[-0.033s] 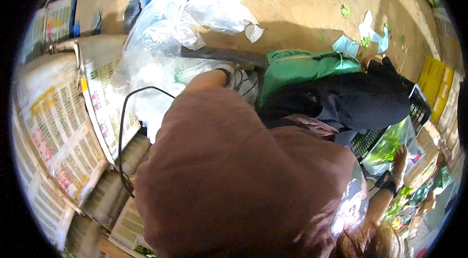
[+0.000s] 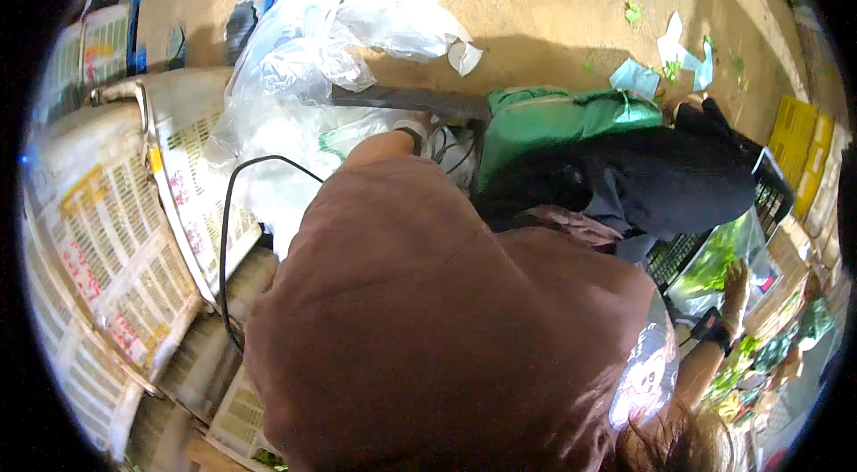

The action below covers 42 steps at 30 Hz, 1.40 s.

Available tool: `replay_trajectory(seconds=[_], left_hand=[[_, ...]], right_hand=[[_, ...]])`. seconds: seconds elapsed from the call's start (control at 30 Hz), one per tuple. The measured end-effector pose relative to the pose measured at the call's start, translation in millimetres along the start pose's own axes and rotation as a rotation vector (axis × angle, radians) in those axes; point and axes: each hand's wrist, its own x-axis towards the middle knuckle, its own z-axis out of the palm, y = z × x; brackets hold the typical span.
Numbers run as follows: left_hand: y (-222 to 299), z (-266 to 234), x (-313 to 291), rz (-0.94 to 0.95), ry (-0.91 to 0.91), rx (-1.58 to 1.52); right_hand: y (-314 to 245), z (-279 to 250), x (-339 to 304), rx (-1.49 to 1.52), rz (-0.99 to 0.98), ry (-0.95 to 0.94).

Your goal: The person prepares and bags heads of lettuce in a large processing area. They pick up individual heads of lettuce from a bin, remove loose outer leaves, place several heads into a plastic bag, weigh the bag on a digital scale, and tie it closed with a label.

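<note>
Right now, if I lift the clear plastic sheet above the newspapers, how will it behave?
The clear plastic sheet is thin and crumpled, so it is probably floppy and very light. Its glossy surface may be slippery, and it could drag the loose paper scrap nearby.

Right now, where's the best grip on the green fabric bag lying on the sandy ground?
Probably the crumpled upper edge of the green fabric bag, coming from above: the cloth bunches into folds there, and that side faces bare sandy ground. A dark garment covers its lower side.
</note>
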Motion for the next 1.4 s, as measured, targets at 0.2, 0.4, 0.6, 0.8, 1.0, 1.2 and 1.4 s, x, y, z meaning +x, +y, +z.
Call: replay_trajectory(seconds=[0.2, 0.4, 0.6, 0.8, 1.0, 1.2, 1.4], left_hand=[[-79.3, 17.3, -45.5, 0.008, -0.29, 0.446], [-130.8, 82.4, -111.8, -0.216, -0.485, 0.146], [-111.8, 66.0, -108.0, -0.185, -0.574, 0.196], [-55.8, -8.8, -81.9, 0.048, -0.292, -0.017], [-60.4, 55.7, 34.7, -0.055, -0.139, -0.079], [-79.3, 102.9, 26.0, -0.068, -0.272, -0.1], [-80.0, 125.1, 55.3, -0.003, -0.273, -0.161]], right_hand=[[14.8, -9.0, 13.2, -0.11, 0.06, 0.004], [-4.2, 22.1, 8.3, -0.197, 0.104, 0.063], [-10.1, 9.6, 10.6, -0.225, 0.044, -0.025], [-20.0, 14.0, -21.4, -0.235, -0.037, -0.031], [-10.3, -8.6, -28.6, -0.179, 0.031, -0.032], [-31.5, 4.3, -51.5, -0.234, 0.077, 0.051], [-30.4, -18.3, -72.2, -0.181, 0.077, 0.158]])
